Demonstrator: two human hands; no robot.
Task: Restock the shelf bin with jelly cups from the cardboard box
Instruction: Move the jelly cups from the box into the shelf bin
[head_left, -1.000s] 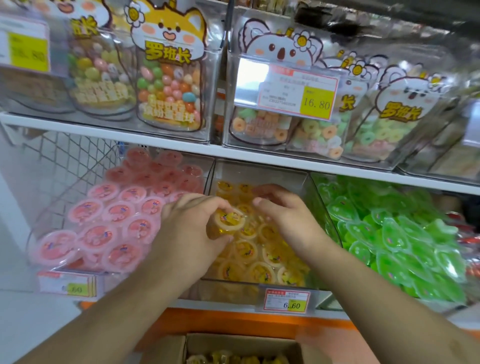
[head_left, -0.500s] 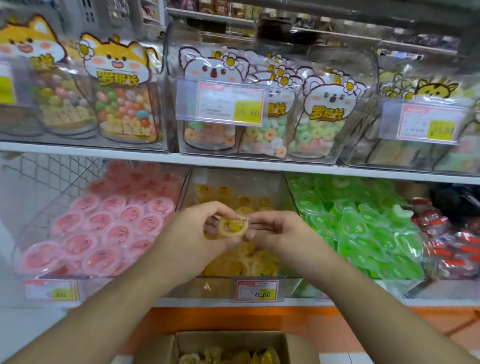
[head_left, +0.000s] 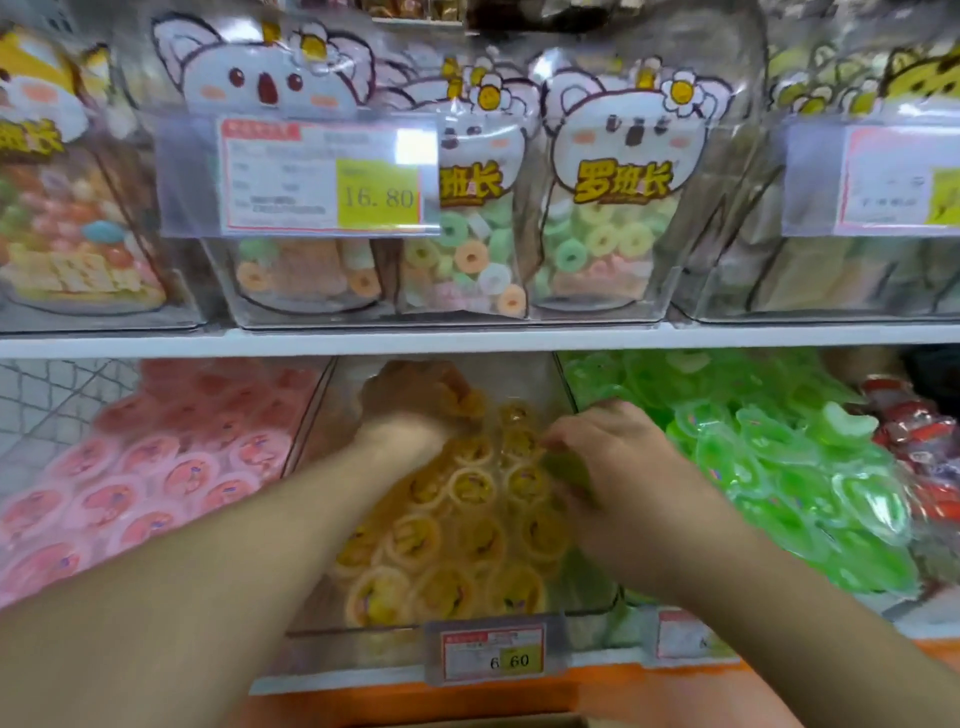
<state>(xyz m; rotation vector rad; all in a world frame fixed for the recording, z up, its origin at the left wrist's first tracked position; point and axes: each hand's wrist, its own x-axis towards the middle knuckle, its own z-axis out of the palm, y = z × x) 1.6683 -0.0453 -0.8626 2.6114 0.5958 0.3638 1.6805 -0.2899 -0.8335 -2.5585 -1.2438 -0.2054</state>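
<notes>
Hands are being reached into the bin of yellow jelly cups at centre frame: left hand deeper, grip blurred and unreadable; right hand nearer, fingers curled, contents unclear.

Yellow jelly cups in clear shelf bin. Pink cups left, green cups right. Price tag: white, red border, yellow patch. White shelf, orange base strip.

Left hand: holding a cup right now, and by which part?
Cannot tell. The left hand is blurred, deep in the yellow bin, by a yellowish cup; no grip shows.
</notes>
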